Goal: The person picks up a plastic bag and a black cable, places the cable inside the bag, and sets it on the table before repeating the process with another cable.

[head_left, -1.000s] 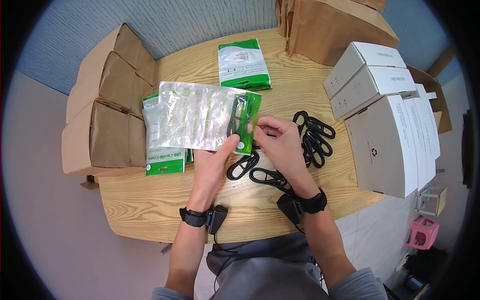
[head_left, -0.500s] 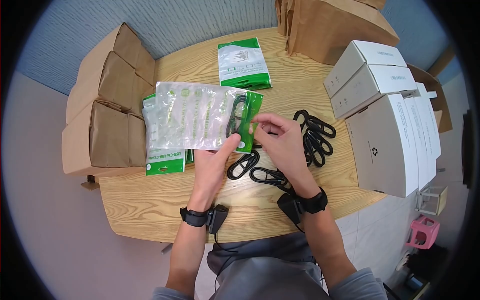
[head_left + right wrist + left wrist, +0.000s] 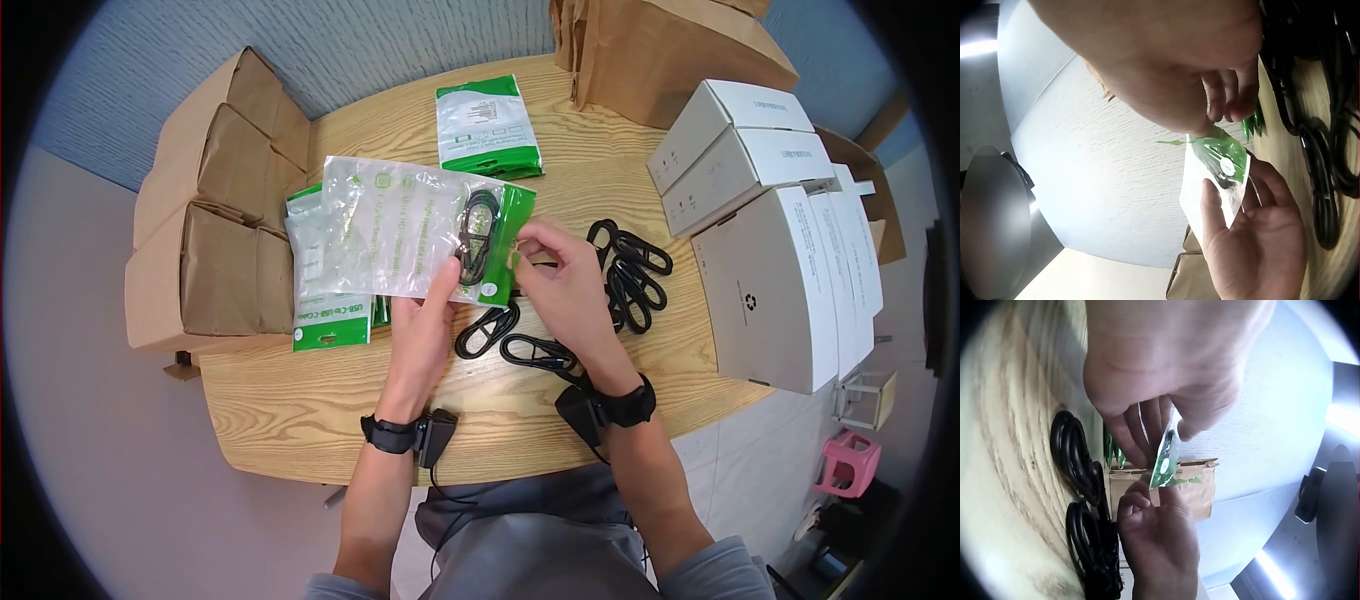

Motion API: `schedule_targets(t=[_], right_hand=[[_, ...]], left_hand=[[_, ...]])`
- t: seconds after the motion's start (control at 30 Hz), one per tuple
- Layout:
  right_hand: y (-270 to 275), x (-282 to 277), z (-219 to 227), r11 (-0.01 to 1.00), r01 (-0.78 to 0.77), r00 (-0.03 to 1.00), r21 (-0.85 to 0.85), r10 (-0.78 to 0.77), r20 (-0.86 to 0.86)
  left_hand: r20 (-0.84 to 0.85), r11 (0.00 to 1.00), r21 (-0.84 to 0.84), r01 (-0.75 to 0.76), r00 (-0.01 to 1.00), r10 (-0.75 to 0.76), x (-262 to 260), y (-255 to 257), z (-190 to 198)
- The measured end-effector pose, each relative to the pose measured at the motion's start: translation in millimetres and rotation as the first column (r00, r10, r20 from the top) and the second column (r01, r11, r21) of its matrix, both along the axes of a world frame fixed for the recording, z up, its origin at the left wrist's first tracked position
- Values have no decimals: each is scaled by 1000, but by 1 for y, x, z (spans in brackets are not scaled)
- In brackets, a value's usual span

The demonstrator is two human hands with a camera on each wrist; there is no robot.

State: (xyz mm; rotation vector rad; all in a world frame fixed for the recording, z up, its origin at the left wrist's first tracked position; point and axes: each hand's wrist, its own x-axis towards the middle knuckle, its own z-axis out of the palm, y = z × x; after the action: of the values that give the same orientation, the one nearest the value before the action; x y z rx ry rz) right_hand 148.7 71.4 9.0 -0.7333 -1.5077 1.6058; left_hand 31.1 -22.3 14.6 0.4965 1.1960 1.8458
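A clear plastic bag (image 3: 385, 230) with green print and a green end band is held up over the table. Inside, near the green end, lies a coiled black cable (image 3: 478, 238). My left hand (image 3: 424, 325) grips the bag's lower edge, thumb on top and fingers beneath. Thumb and fingertips of my right hand (image 3: 562, 290) pinch the green end. By them, a narrow green strip (image 3: 1171, 142) sticks out from the bag in the right wrist view. Loose coiled black cables (image 3: 632, 280) lie on the table beside and under the right hand.
Green-and-white packets (image 3: 333, 330) are piled at the left, with another stack (image 3: 487, 125) at the back. Brown paper bags (image 3: 228, 270) stand along the left edge, and a larger one (image 3: 665, 65) at the back. White boxes (image 3: 765, 290) line the right side of the wooden table (image 3: 300, 420).
The bag has shifted slightly right and tipped, and the left thumb has moved up and left, showing more of the cable. The right hand still pinches the green end.
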Motion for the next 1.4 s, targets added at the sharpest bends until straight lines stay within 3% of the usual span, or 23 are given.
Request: schedule_targets(t=[0.13, 0.4, 0.7, 1.4], right_hand=[[1, 3, 5, 979, -116, 993, -169, 115, -15], [1, 3, -3, 996, -70, 995, -54, 74, 63], [-2, 0, 4, 998, -33, 999, 51, 32, 22], [-4, -4, 3, 995, -6, 1000, 98, 8, -21]], left_hand=[[-26, 998, 35, 43, 999, -42, -3, -1, -1], [-56, 999, 24, 41, 998, -40, -6, -2, -7], [-24, 998, 37, 51, 998, -50, -6, -2, -5], [13, 999, 38, -18, 1000, 17, -8, -2, -5]])
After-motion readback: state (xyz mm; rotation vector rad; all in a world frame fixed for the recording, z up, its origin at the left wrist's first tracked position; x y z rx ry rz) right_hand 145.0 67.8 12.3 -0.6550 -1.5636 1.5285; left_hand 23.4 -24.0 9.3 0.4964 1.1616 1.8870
